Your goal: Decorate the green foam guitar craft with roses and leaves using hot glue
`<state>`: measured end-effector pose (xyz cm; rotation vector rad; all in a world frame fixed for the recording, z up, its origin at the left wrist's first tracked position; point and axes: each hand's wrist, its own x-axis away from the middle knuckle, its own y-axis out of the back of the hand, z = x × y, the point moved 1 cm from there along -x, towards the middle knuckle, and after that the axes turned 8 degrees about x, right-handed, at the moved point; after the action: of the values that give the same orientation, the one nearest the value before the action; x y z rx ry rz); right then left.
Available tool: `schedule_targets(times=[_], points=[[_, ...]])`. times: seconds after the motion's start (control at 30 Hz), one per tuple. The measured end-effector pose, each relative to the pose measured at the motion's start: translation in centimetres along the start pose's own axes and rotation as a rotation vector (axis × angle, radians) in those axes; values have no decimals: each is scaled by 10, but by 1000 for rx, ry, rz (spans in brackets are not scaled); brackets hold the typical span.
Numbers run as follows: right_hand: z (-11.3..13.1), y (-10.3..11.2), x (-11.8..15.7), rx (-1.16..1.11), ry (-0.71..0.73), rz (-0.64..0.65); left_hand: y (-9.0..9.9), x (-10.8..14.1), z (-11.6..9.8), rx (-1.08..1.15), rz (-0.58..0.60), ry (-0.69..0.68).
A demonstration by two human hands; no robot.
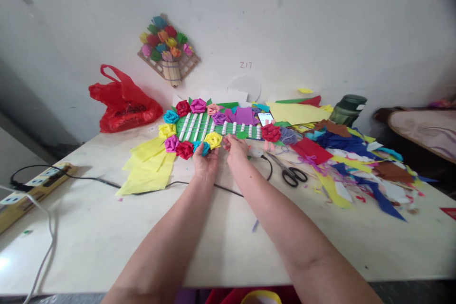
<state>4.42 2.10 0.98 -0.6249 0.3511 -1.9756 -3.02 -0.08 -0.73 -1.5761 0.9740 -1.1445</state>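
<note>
A green guitar-shaped craft piece [183, 134] with white strips and a border of paper roses lies at the middle back of the table. My left hand [206, 161] holds its lower edge, the thumb by a blue rose [201, 148] and the fingers beneath. Just right of the yellow rose [213, 140], my right hand [235, 146] is closed, its fingertips pinched at the edge beside a green paper leaf [242, 135]; what lies between them is too small to make out. A red rose [271, 133] sits at the narrow right end.
Black-handled scissors [290, 173] lie to the right, beside a heap of coloured paper scraps [356, 152]. A black cable [224, 189] crosses behind my wrists. Yellow sheets [153, 166], a red bag [126, 104] and a power strip [39, 190] are leftward. A dark bottle [347, 110] stands at back right.
</note>
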Motion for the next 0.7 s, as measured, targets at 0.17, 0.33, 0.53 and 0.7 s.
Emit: schedule_targets(times=[0.17, 0.33, 0.53, 0.7], points=[[-3, -1, -5, 13, 56, 11, 1, -2, -1, -2, 18, 0], [-5, 0, -7, 37, 82, 19, -1, 0, -2, 9, -1, 9], [-2, 0, -5, 24, 40, 38, 0, -2, -4, 35, -6, 30], [-6, -1, -8, 24, 82, 54, 3, -5, -5, 40, -1, 28]])
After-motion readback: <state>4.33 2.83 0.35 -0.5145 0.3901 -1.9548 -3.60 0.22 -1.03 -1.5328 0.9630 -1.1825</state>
